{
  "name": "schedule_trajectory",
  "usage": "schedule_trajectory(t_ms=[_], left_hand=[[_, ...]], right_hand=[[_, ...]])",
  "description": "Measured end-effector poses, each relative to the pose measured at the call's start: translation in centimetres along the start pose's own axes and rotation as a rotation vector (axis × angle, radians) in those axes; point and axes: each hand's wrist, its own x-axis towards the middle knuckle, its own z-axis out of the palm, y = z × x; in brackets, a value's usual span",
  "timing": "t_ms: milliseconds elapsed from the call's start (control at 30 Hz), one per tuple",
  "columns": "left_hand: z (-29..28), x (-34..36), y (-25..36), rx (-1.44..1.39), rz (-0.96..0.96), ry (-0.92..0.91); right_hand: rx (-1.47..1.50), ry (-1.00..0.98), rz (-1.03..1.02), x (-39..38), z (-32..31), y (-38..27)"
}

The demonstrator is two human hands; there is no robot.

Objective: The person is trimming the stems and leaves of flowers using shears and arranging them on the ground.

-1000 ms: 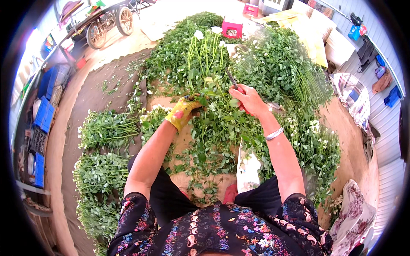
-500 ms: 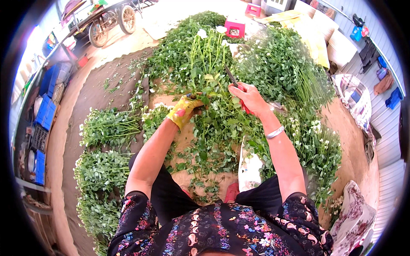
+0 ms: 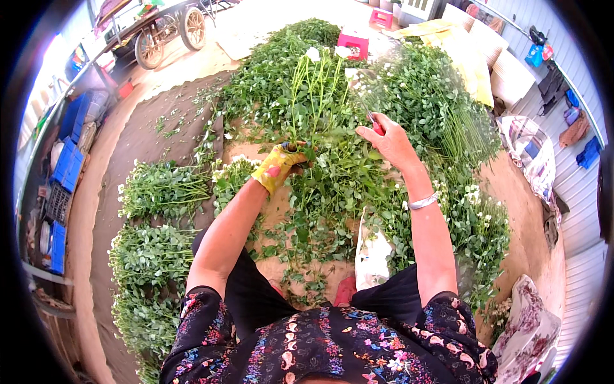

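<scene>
Tan floor (flower stems heaped), corrugated wall.

Texts and labels: none legible. Brands: none legible. Numbers: none legible. Signs: none legible. Any small print in the head view: too small or blurred to read.

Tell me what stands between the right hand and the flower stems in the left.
Only leafy greenery shows between the right hand, with its red-handled cutter, and the white-flowered stems in the gloved left hand. No solid object visibly blocks the gap; how high the leaves reach is unclear.
</scene>
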Motion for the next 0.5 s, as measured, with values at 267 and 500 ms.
schedule_trajectory(t_ms=[267, 500], left_hand=[[0.8, 0.0, 0.0, 0.053, -0.009, 0.057], [0.7, 0.1, -0.2, 0.099, -0.024, 0.058]], right_hand=[[0.179, -0.145, 0.114, 0.0, -1.0, -2.5], [0.235, -0.144, 0.165, 0.3, -0.5, -2.4]])
